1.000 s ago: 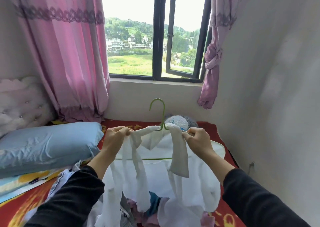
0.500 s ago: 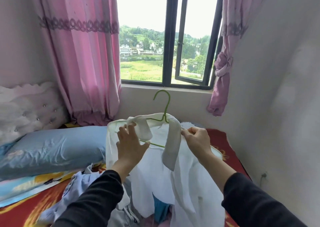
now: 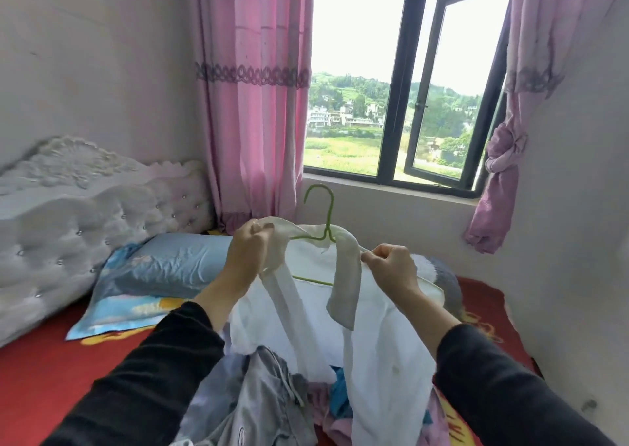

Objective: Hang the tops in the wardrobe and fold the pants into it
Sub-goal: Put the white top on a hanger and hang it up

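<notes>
A white top [image 3: 367,313] hangs on a thin green hanger [image 3: 325,214] that I hold up over the bed. My left hand [image 3: 250,253] grips the top's left shoulder fabric and a long strap by the collar. At the right shoulder, my right hand [image 3: 391,268] pinches the cloth. The hanger's hook points up between my hands. A second strap dangles down the front. Beneath the top lies a heap of clothes [image 3: 272,401], with a grey garment and blue and pink pieces. No wardrobe is in view.
A red patterned bed cover [image 3: 51,374] spreads below. A blue pillow [image 3: 163,268] lies at the left by a white tufted headboard [image 3: 85,214]. Pink curtains [image 3: 255,105] frame an open window [image 3: 442,88]. A white wall stands close on the right.
My left hand went from lying open against the top's front to gripping the left shoulder and strap. The view turned left, showing more headboard. The right hand kept its pinch.
</notes>
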Action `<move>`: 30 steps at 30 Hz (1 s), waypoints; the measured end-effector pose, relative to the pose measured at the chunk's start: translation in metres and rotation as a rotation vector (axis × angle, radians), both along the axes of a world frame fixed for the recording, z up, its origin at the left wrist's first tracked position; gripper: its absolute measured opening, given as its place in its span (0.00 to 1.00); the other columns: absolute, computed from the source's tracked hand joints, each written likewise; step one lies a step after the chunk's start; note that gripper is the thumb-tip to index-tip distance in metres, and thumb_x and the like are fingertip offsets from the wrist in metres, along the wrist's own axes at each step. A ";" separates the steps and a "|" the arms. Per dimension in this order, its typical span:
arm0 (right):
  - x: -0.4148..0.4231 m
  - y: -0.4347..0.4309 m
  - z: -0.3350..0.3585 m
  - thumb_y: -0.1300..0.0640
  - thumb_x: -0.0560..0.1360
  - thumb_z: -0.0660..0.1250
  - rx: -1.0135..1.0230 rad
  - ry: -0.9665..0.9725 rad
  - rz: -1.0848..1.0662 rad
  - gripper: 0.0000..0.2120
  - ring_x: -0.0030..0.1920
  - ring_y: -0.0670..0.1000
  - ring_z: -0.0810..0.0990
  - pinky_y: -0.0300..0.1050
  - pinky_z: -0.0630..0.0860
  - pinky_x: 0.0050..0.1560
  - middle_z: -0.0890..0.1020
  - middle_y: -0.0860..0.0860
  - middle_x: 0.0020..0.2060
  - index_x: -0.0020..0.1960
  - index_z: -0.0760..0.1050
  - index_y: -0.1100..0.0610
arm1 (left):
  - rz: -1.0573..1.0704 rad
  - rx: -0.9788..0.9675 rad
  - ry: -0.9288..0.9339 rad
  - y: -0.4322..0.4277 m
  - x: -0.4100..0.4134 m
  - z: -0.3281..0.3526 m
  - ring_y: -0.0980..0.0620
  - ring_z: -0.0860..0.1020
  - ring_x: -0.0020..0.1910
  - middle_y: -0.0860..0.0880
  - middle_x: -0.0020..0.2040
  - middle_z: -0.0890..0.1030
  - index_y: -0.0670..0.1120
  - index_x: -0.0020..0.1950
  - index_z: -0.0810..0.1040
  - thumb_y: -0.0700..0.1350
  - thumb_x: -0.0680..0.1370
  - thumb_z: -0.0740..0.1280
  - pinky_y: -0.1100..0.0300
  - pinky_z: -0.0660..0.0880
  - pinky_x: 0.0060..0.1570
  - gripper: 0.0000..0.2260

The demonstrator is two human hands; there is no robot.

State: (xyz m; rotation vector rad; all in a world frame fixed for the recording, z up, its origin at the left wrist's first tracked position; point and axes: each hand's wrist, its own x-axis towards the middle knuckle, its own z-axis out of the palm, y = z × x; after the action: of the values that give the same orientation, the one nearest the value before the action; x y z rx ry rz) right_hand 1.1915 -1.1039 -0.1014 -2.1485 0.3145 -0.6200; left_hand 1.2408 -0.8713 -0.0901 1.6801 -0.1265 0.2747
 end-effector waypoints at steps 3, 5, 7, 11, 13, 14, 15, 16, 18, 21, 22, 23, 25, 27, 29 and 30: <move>-0.015 0.012 -0.001 0.49 0.71 0.70 -0.028 -0.008 0.065 0.17 0.34 0.53 0.72 0.51 0.70 0.49 0.74 0.50 0.25 0.30 0.75 0.59 | 0.057 -0.058 0.071 0.034 -0.040 0.004 0.46 0.74 0.37 0.43 0.36 0.73 0.43 0.38 0.69 0.45 0.77 0.63 0.55 0.68 0.38 0.10; -0.027 0.023 0.004 0.48 0.70 0.71 -0.015 -0.042 0.117 0.20 0.32 0.54 0.66 0.49 0.65 0.43 0.68 0.50 0.24 0.28 0.69 0.59 | 0.021 -0.236 0.179 0.063 -0.066 0.012 0.43 0.80 0.36 0.44 0.33 0.78 0.45 0.38 0.74 0.46 0.79 0.62 0.56 0.73 0.36 0.10; -0.040 0.037 0.010 0.49 0.69 0.72 0.016 -0.081 0.165 0.20 0.31 0.53 0.64 0.48 0.62 0.39 0.66 0.51 0.24 0.27 0.69 0.60 | -0.053 -0.408 0.301 0.095 -0.090 0.022 0.48 0.80 0.32 0.46 0.32 0.79 0.43 0.47 0.77 0.48 0.80 0.61 0.58 0.75 0.34 0.10; -0.065 0.088 0.014 0.55 0.67 0.71 0.145 -0.075 0.257 0.19 0.30 0.52 0.64 0.46 0.60 0.33 0.65 0.44 0.17 0.20 0.70 0.56 | -0.011 -0.423 0.375 0.146 -0.143 0.031 0.52 0.78 0.28 0.47 0.30 0.80 0.42 0.48 0.79 0.47 0.80 0.60 0.61 0.75 0.31 0.12; -0.073 0.122 0.010 0.54 0.66 0.72 0.181 -0.061 0.318 0.19 0.30 0.52 0.65 0.45 0.62 0.36 0.64 0.44 0.15 0.19 0.70 0.55 | 0.065 -0.349 0.396 0.169 -0.176 0.024 0.51 0.80 0.31 0.46 0.36 0.81 0.42 0.47 0.80 0.47 0.80 0.60 0.60 0.76 0.34 0.12; -0.077 0.141 0.008 0.52 0.64 0.71 0.182 -0.064 0.349 0.17 0.31 0.52 0.66 0.46 0.63 0.39 0.65 0.44 0.17 0.20 0.71 0.56 | 0.079 -0.359 0.388 0.185 -0.191 0.020 0.51 0.81 0.34 0.45 0.40 0.82 0.42 0.49 0.80 0.47 0.81 0.60 0.58 0.76 0.37 0.13; -0.080 0.161 0.008 0.50 0.62 0.71 0.179 -0.071 0.382 0.15 0.31 0.53 0.68 0.48 0.65 0.41 0.67 0.45 0.19 0.23 0.73 0.58 | 0.085 -0.370 0.366 0.201 -0.207 0.019 0.50 0.81 0.37 0.44 0.42 0.82 0.41 0.52 0.81 0.47 0.81 0.59 0.58 0.77 0.38 0.14; -0.084 0.182 0.009 0.50 0.61 0.71 0.173 -0.073 0.420 0.14 0.32 0.53 0.69 0.48 0.67 0.42 0.69 0.47 0.20 0.26 0.75 0.60 | 0.088 -0.381 0.339 0.218 -0.221 0.019 0.50 0.81 0.39 0.43 0.45 0.82 0.40 0.54 0.80 0.47 0.82 0.58 0.58 0.77 0.40 0.14; -0.092 0.227 0.013 0.53 0.63 0.72 0.181 -0.050 0.503 0.11 0.34 0.53 0.71 0.47 0.68 0.42 0.71 0.48 0.21 0.28 0.78 0.59 | 0.122 -0.371 0.305 0.252 -0.253 0.024 0.48 0.80 0.45 0.42 0.49 0.81 0.40 0.59 0.79 0.49 0.81 0.60 0.55 0.76 0.45 0.16; -0.106 0.299 0.019 0.55 0.63 0.73 0.230 -0.027 0.638 0.11 0.30 0.52 0.68 0.44 0.63 0.36 0.68 0.47 0.20 0.25 0.76 0.56 | 0.235 -0.214 0.281 0.301 -0.297 0.031 0.46 0.81 0.47 0.42 0.50 0.82 0.44 0.58 0.81 0.52 0.80 0.63 0.52 0.79 0.47 0.15; -0.111 0.323 0.021 0.54 0.61 0.72 0.239 -0.029 0.678 0.11 0.29 0.52 0.66 0.44 0.62 0.34 0.67 0.47 0.20 0.23 0.75 0.55 | 0.294 -0.161 0.252 0.316 -0.311 0.033 0.46 0.81 0.47 0.43 0.49 0.83 0.45 0.55 0.82 0.52 0.80 0.63 0.52 0.78 0.48 0.14; -0.117 0.346 0.023 0.52 0.59 0.71 0.248 -0.028 0.711 0.10 0.28 0.52 0.66 0.45 0.62 0.34 0.66 0.47 0.20 0.23 0.74 0.55 | 0.365 -0.138 0.196 0.331 -0.323 0.034 0.46 0.81 0.47 0.45 0.47 0.84 0.45 0.52 0.83 0.51 0.80 0.63 0.52 0.77 0.49 0.13; -0.128 0.392 0.023 0.50 0.55 0.68 0.279 -0.019 0.770 0.10 0.29 0.52 0.67 0.47 0.64 0.35 0.68 0.49 0.21 0.26 0.76 0.58 | 0.609 -0.024 0.010 0.369 -0.345 0.032 0.47 0.81 0.48 0.46 0.46 0.84 0.45 0.49 0.82 0.47 0.79 0.65 0.51 0.76 0.52 0.08; -0.140 0.436 0.024 0.50 0.54 0.68 0.291 0.009 0.828 0.10 0.31 0.53 0.70 0.47 0.66 0.36 0.71 0.51 0.23 0.26 0.77 0.57 | 0.836 0.414 -0.059 0.417 -0.367 0.026 0.50 0.78 0.53 0.49 0.51 0.82 0.46 0.53 0.82 0.45 0.77 0.67 0.53 0.73 0.56 0.07; -0.154 0.480 0.025 0.49 0.56 0.70 0.283 0.032 0.896 0.08 0.32 0.53 0.72 0.47 0.68 0.37 0.74 0.51 0.25 0.26 0.78 0.54 | 0.807 0.709 0.048 0.457 -0.389 0.018 0.51 0.78 0.54 0.51 0.53 0.82 0.48 0.55 0.82 0.48 0.78 0.67 0.53 0.74 0.57 0.09; -0.161 0.501 0.025 0.50 0.59 0.72 0.278 0.033 0.931 0.07 0.33 0.52 0.73 0.46 0.69 0.37 0.75 0.50 0.25 0.27 0.79 0.54 | 0.759 0.727 0.102 0.473 -0.401 0.015 0.51 0.79 0.51 0.51 0.50 0.83 0.48 0.52 0.83 0.49 0.79 0.65 0.54 0.75 0.53 0.09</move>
State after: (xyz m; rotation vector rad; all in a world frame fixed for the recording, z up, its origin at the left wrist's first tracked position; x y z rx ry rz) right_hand 1.0304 -0.6029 -0.0762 -1.7696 -0.5406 0.0054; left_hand 0.8401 -0.3984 -0.0749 2.4127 0.5665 0.7740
